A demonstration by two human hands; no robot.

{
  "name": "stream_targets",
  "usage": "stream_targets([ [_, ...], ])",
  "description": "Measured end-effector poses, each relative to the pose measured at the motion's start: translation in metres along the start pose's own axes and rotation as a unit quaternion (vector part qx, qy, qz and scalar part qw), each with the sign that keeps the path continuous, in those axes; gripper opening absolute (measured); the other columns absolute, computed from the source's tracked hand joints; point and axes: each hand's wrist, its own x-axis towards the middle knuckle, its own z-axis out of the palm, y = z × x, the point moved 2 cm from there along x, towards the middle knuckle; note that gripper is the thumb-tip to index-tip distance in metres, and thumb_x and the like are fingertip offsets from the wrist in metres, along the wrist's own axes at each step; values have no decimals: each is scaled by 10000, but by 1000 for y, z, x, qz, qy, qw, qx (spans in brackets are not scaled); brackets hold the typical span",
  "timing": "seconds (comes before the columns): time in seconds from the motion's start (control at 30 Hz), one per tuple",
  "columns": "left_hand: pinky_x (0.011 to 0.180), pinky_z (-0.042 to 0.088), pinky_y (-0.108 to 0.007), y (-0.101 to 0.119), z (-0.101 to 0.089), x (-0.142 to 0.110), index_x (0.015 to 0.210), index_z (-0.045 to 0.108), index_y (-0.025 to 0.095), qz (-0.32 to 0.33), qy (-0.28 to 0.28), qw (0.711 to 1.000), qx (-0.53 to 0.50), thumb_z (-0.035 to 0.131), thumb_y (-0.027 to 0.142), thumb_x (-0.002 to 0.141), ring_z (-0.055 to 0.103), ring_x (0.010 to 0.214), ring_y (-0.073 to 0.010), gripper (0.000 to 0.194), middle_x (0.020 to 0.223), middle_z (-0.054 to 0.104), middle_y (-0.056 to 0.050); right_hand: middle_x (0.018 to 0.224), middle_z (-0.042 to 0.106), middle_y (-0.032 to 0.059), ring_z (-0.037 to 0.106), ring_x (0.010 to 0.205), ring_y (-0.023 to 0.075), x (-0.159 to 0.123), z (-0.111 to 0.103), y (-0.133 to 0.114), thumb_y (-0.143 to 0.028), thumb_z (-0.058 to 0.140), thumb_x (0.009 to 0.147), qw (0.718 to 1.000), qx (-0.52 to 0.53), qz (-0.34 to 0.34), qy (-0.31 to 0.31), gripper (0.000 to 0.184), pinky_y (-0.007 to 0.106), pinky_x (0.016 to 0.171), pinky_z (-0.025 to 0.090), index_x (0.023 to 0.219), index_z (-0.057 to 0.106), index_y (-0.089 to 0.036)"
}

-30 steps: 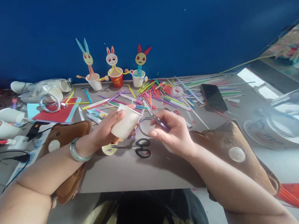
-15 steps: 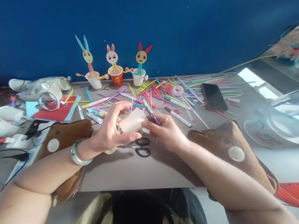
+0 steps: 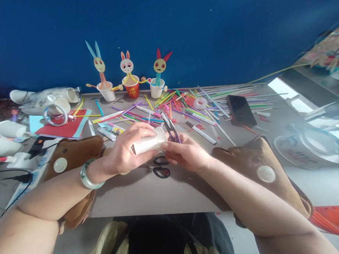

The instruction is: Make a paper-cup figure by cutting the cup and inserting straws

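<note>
My left hand (image 3: 126,151) is wrapped round a white paper cup (image 3: 151,141), which lies tipped on its side with its mouth to the right. My right hand (image 3: 185,153) is closed on small purple-handled scissors (image 3: 170,131), whose blades point up at the cup's rim. Both hands meet just above the grey table (image 3: 159,191). Black-handled scissors (image 3: 159,167) lie on the table under my hands.
Three rabbit figures in cups (image 3: 132,82) stand at the back by the blue wall. Coloured straws (image 3: 188,109) are strewn across the table, with a tape roll (image 3: 201,103) and a black phone (image 3: 241,110). Red paper (image 3: 69,126) and white cups (image 3: 11,130) lie left; brown arm cushions (image 3: 75,163) flank me.
The cup has been turned from upright to lying sideways and lowered. My right hand has moved left with the small scissors up to the cup's rim.
</note>
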Motion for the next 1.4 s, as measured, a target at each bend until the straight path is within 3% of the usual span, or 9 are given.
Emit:
stream_targets([
  [0.2,932,542,-389,1,-4,0,1166,623,250,6,-44,998,-41,804,297,796,652,1091,-236,415,1221,627,-96,560,492,-75,379,411,36,-1,-3,1,-338,827,732,997,-12,0,-77,297,181,367,352,753,605,-142],
  [0.37,949,532,-384,-1,-5,-1,1218,594,249,36,-61,996,-47,804,260,790,638,1102,-232,477,1236,613,-102,560,472,-79,374,418,32,0,-4,0,-317,816,756,996,-4,-4,-94,292,172,371,366,717,585,-142],
  [0.63,990,525,-445,-1,-5,-2,1264,535,250,67,-59,996,-22,817,248,748,618,1160,-274,588,1284,582,-129,567,463,-85,390,423,41,-2,-3,-3,-322,831,741,997,1,2,-79,295,175,371,369,764,594,-148],
  [0.87,971,541,-444,1,-7,-1,1227,579,273,60,-50,996,-46,772,230,786,651,1112,-257,483,1231,625,-95,560,467,-82,400,431,45,-3,-5,-4,-331,822,753,996,-20,-12,-86,298,178,385,385,734,582,-155],
  [1.13,932,561,-402,2,-5,-2,1196,619,256,41,-32,998,-42,782,198,776,674,1058,-232,454,1206,648,-94,567,491,-78,429,453,51,-2,-4,-4,-343,856,707,998,-37,-34,-29,354,183,397,383,711,551,-163],
  [1.4,925,571,-402,4,-6,-2,1158,633,255,34,-13,999,-28,782,220,779,684,1050,-234,409,1206,660,-89,501,378,-124,300,399,31,-3,3,-4,-383,811,765,998,-29,-58,-15,344,190,414,372,735,528,-189],
])
